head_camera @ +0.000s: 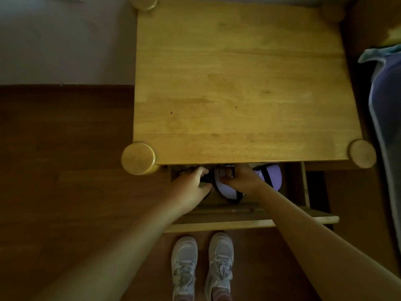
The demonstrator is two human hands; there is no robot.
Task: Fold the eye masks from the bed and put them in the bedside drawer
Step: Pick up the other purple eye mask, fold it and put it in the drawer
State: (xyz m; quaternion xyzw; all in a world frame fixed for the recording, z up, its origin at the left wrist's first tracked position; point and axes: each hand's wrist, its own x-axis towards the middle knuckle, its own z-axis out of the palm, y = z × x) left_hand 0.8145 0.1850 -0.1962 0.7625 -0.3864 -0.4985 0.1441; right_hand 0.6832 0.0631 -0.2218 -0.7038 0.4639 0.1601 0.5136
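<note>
The bedside drawer (217, 223) is pulled out under the wooden bedside table (238, 83). Both my hands reach into it. A folded lilac eye mask (226, 189) with a black strap lies in the drawer between my hands. My right hand (240, 179) grips its upper edge near a white label. My left hand (193, 181) holds the black strap at the mask's left side. A second lilac eye mask (272, 174) with a black strap lies further right in the drawer, partly hidden under the tabletop.
Round wooden posts (138, 158) stand at the table's corners. The bed with blue bedding (386, 101) runs along the right edge. Dark wooden floor (65, 170) lies to the left, and my white shoes (201, 263) stand just before the drawer front.
</note>
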